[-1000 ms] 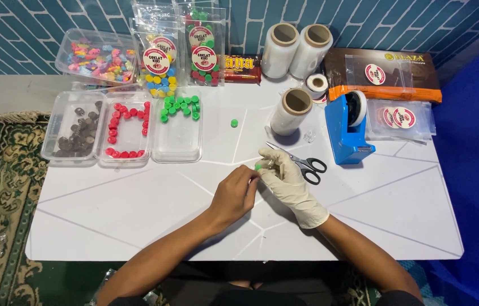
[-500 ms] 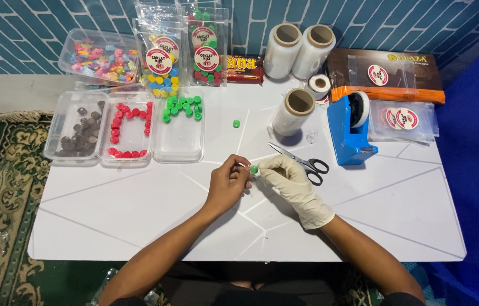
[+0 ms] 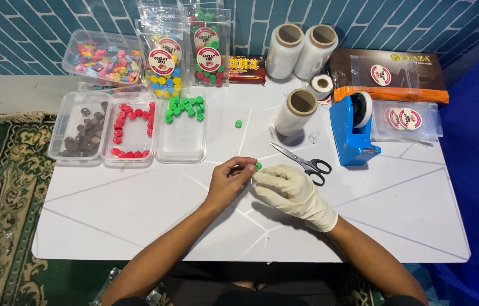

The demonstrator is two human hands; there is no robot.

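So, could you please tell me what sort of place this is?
Probably a small home packing station for sweets: clear plastic trays of round coloured candies, filled clear pouches, and a blue tape dispenser on a white table.

Both forearms reached up from the bottom edge and converged at the middle, where the bare left hand (image 3: 229, 180) curled with fingertips pinched together, meeting the fingertips of the right hand (image 3: 290, 190) (gloved in cream latex to the wrist), its palm turned down.
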